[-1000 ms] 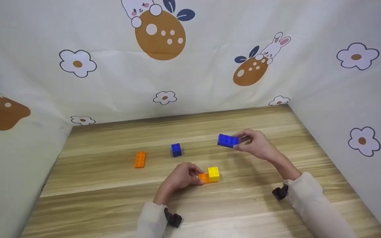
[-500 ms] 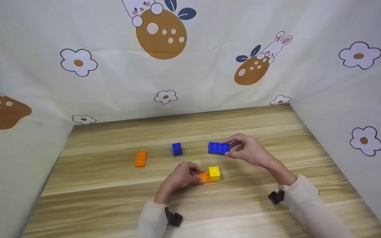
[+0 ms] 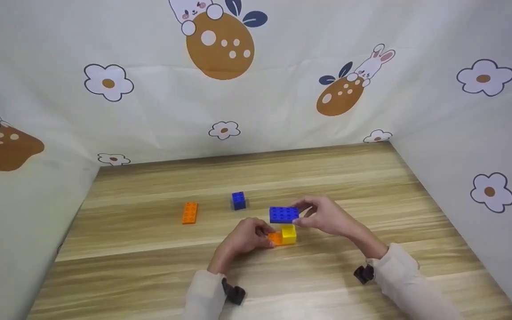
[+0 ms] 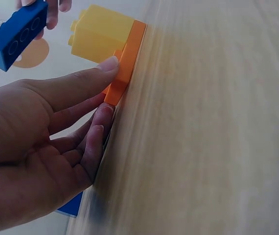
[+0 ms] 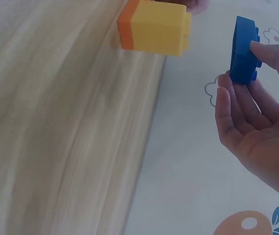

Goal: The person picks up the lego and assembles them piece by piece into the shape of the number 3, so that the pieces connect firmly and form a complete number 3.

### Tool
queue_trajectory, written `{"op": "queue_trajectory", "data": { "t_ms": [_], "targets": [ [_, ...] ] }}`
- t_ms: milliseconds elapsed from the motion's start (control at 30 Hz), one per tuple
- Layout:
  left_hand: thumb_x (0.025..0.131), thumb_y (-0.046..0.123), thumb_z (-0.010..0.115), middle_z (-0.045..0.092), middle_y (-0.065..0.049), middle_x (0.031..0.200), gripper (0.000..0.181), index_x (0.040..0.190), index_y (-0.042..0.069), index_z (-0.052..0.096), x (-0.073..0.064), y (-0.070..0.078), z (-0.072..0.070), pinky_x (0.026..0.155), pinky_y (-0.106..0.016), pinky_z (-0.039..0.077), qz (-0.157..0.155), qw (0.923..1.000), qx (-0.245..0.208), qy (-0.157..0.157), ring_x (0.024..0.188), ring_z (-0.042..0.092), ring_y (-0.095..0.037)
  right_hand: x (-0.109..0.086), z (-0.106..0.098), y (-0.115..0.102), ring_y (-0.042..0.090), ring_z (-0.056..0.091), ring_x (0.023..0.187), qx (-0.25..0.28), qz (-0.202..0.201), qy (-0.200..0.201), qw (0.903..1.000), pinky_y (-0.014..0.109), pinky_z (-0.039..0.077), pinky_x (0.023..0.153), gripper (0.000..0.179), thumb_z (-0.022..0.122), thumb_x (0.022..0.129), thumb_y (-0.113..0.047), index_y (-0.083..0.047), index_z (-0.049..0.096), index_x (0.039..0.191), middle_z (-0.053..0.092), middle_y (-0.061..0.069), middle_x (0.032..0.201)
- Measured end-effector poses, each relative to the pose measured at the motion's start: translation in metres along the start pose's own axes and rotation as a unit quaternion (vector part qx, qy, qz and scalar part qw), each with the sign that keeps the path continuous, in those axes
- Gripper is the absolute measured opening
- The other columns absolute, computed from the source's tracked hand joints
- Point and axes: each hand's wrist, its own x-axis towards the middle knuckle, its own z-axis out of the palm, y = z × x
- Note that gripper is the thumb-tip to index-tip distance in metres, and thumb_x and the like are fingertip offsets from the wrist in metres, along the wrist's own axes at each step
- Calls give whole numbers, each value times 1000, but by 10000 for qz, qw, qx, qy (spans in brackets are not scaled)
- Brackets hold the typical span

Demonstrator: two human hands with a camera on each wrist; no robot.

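My left hand [image 3: 248, 236] pinches the left end of a flat orange building brick [image 3: 275, 238] on the table. A yellow brick [image 3: 288, 234] is mounted on that brick's right end, its studs facing up. Between the thumb and fingers of my right hand [image 3: 325, 216] is a long blue brick [image 3: 283, 214], held by its right end. It hangs in the air above the yellow brick, studs up; a gap separates the two in the right wrist view, where the blue brick [image 5: 244, 51] is seen from its end. The left wrist view shows the blue brick's hollow underside [image 4: 24, 36].
A small blue brick [image 3: 238, 201] stands on the wood-grain table [image 3: 149, 266] behind my left hand. Farther left lies another flat orange brick [image 3: 190, 213]. Printed cloth walls [image 3: 158, 120] enclose the table at the back and both sides.
My right hand has carried the long blue brick left and toward me, from the back right to over the yellow brick. My left hand has kept its hold on the flat orange brick.
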Motion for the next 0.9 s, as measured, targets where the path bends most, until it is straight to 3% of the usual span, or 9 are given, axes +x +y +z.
{"op": "queue_trajectory", "data": {
  "t_ms": [433, 900],
  "targets": [
    [81, 14, 84, 63, 0, 79, 18, 89, 4, 72, 1, -2, -1, 63, -24, 46, 283, 9995, 86, 71, 70, 53, -12, 1, 18, 20, 28, 70, 96, 361, 29, -198, 9991, 26, 59, 79, 39, 80, 83, -18, -5, 70, 119, 71, 19, 114],
    [83, 13, 82, 59, 4, 77, 13, 89, 8, 71, 1, 1, -1, 60, -22, 43, 91, 9999, 91, -13, 68, 52, -10, 2, 19, 22, 32, 69, 104, 470, -122, -447, 9978, 26, 58, 83, 33, 80, 83, -13, -5, 70, 114, 70, 17, 116]
  ]
}}
